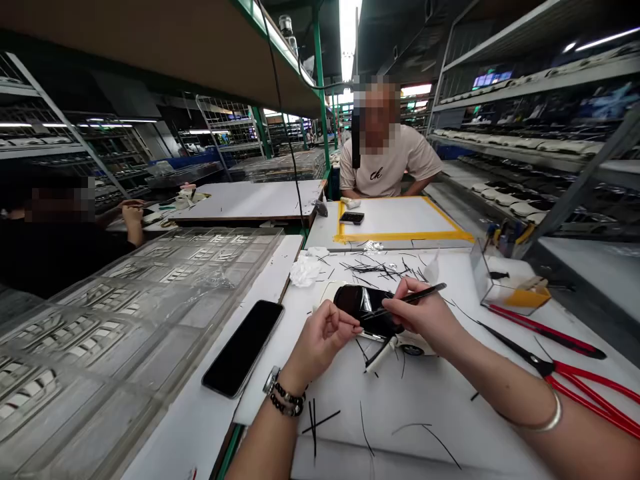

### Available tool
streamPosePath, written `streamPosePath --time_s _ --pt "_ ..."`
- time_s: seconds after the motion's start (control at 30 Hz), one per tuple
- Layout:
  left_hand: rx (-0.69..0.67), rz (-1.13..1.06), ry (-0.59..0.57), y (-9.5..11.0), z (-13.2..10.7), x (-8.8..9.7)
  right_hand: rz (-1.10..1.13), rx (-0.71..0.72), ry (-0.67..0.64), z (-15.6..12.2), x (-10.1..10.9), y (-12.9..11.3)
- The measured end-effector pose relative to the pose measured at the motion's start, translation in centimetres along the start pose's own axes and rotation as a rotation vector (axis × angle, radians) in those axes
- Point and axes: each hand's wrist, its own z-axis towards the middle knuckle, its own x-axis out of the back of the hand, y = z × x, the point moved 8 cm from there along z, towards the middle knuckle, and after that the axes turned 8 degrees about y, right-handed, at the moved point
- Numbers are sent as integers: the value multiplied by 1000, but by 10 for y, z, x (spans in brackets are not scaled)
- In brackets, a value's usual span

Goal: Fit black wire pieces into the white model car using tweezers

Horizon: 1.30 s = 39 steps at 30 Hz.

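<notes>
A white toy car with a glossy black roof (363, 308) lies on the white work mat (430, 413) in front of me. My left hand (320, 340) is curled, its fingertips pinched against the car's left side. My right hand (425, 317) rests over the car's right side and grips a thin black tool (425, 292) that points away to the right. Several thin black strips (380, 268) lie scattered on the mat beyond the car, and a few more lie near my wrists (315, 427).
A black phone (243, 347) lies left of the mat. Clear plastic trays (125, 313) fill the left. Red-handled cutters (575, 380) and a clear box (505, 283) lie at right. A crumpled tissue (306, 270) sits ahead. A person in a beige shirt (387, 167) sits opposite; another person (55, 233) works at left.
</notes>
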Motion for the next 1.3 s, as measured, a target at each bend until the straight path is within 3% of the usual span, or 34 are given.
streamPosePath --time_s 0.23,0.63,1.1,1.2,1.3 --pt "-3 98 -23 -3 -2 1 103 -73 -28 -4 -1 24" --pt "-8 111 -65 0 -5 -2 154 -96 -112 -9 -12 28" --pt "-24 112 -100 3 -7 -5 159 -82 -121 -8 -11 25" --pt "-118 219 40 6 0 3 76 -12 -144 -7 -8 18" --pt "-318 612 253 17 8 10 -21 90 -182 -8 -5 10"
